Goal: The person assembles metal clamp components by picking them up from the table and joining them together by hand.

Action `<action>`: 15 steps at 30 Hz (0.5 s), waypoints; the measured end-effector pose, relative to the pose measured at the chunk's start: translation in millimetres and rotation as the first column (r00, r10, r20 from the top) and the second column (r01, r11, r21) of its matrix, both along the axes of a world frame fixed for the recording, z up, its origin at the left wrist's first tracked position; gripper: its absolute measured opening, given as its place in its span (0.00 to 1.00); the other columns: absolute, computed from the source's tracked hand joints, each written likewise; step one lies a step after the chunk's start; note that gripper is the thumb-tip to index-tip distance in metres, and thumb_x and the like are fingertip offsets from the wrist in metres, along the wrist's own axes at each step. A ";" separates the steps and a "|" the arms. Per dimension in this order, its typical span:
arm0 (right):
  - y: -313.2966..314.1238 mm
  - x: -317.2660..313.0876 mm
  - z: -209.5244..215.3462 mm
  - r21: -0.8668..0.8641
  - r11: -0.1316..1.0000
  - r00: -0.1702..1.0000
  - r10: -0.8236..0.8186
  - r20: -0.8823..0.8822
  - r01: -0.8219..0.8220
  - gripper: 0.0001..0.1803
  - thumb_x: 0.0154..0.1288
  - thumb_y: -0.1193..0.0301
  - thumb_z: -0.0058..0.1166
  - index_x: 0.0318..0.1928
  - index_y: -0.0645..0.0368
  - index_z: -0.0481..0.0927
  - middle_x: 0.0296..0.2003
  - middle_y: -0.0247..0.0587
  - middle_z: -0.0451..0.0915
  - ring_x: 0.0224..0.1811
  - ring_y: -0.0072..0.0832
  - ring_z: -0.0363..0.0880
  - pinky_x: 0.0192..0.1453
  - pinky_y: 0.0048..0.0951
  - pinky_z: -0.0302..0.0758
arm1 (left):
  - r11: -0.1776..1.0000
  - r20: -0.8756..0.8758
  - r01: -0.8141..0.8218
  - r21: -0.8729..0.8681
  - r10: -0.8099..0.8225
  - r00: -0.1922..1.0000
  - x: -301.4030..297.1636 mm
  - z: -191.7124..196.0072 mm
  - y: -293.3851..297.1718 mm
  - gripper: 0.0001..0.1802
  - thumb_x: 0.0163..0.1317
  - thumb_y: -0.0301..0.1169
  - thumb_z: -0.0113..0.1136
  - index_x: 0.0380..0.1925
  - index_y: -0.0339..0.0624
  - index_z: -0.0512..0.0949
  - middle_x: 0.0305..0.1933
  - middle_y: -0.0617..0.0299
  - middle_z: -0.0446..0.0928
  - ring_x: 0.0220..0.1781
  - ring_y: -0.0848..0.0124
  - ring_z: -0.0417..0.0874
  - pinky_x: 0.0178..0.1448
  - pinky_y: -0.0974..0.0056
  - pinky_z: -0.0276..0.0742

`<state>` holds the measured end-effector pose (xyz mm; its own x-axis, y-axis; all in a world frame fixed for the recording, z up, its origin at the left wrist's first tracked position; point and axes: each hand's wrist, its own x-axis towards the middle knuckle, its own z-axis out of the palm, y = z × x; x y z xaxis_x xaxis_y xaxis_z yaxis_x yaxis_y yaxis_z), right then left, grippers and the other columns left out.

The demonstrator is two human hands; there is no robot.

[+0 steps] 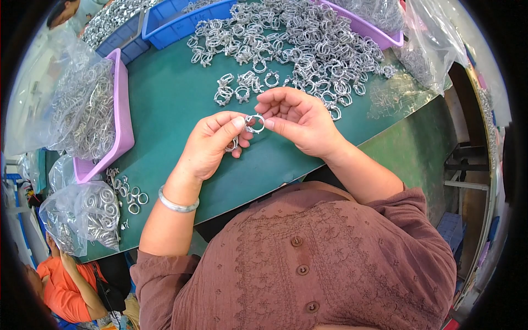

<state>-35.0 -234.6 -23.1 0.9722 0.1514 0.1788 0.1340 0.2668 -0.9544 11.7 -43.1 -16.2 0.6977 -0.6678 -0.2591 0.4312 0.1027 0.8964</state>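
Left hand [212,144]: grip pinches a metal clamp ring [254,122] at centre; more rings curled in its palm.
Right hand [300,118]: grip pinches the same ring from 3 o'clock.
Purple tray [125,118], 9 o'clock: bagged rings.
Blue bin [181,25], 12 o'clock: rings.
Desk [165,99]: loose ring pile [291,44] at 12 o'clock.

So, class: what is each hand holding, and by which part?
Both hands, left and right, pinch one metal ring clamp by its rim; left also curls around another clamp.
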 end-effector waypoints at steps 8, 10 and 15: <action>0.4 -1.4 -1.7 0.002 1.000 1.000 0.004 -0.010 -0.004 0.16 0.58 0.80 0.51 0.48 0.67 0.69 0.41 0.39 0.74 0.43 0.21 0.73 0.49 0.21 0.70 | 1.000 -0.006 -0.014 0.006 0.014 1.000 1.4 -0.1 0.6 0.13 0.63 0.35 0.49 0.38 0.38 0.76 0.27 0.64 0.76 0.26 0.77 0.75 0.26 0.75 0.69; -0.2 -2.4 0.8 -0.013 1.000 1.000 0.008 -0.030 -0.009 0.15 0.59 0.79 0.50 0.48 0.67 0.70 0.41 0.38 0.75 0.42 0.20 0.73 0.48 0.21 0.70 | 1.000 -0.015 -0.016 -0.002 0.016 1.000 1.5 0.0 1.0 0.12 0.63 0.35 0.49 0.38 0.38 0.76 0.27 0.64 0.76 0.26 0.77 0.75 0.27 0.75 0.69; 1.7 -2.9 1.6 -0.068 0.998 0.997 -0.006 -0.071 0.001 0.13 0.59 0.76 0.52 0.44 0.67 0.72 0.37 0.36 0.76 0.38 0.17 0.73 0.44 0.19 0.72 | 0.999 -0.024 -0.021 -0.026 0.020 1.000 1.4 -1.1 1.0 0.12 0.63 0.34 0.49 0.39 0.38 0.75 0.28 0.63 0.76 0.26 0.77 0.75 0.27 0.75 0.69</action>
<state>-38.0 -232.9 -21.5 0.9826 0.1573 0.0984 0.0658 0.2003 -0.9775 13.1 -42.1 -17.3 0.7052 -0.6603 -0.2585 0.4498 0.1348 0.8829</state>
